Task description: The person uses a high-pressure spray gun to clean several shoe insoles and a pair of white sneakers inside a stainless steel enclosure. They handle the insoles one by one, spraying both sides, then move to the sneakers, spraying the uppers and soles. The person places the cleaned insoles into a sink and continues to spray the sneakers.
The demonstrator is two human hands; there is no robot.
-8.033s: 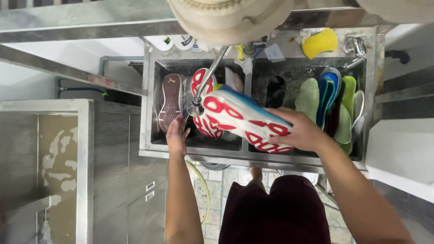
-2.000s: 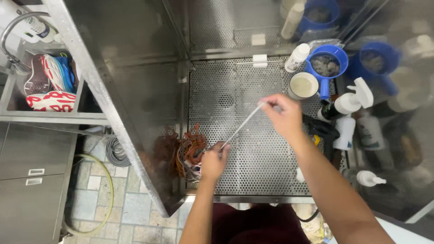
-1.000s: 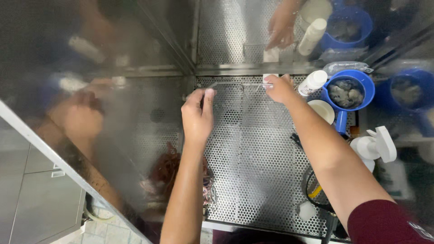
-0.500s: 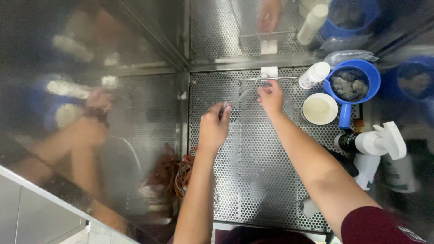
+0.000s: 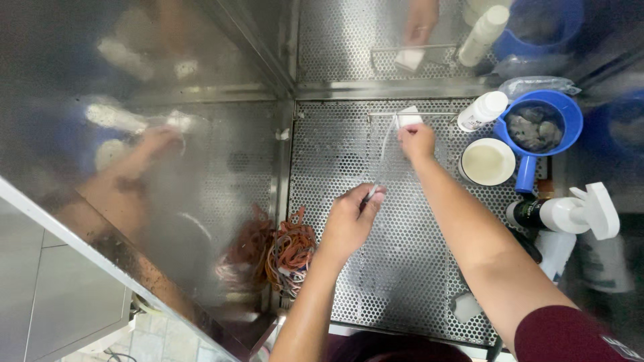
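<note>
My left hand (image 5: 352,218) pinches the near end of a thin clear plastic strip (image 5: 382,157) over a perforated metal shelf (image 5: 402,268). My right hand (image 5: 417,141) holds the strip's far end up by a thin metal rail (image 5: 409,114) at the back of the shelf, where a small white block (image 5: 407,118) sits. The strip runs stretched between the two hands.
A pile of orange rubber bands (image 5: 290,251) lies at the shelf's left. At the right stand a white bottle (image 5: 481,111), a white bowl (image 5: 488,161), a blue scoop with grey pieces (image 5: 534,127) and a white spray bottle (image 5: 570,213). Shiny steel walls reflect my arms.
My left hand has drawn back towards me, away from my right hand, and the strip between them is stretched longer. My right hand stays at the rail.
</note>
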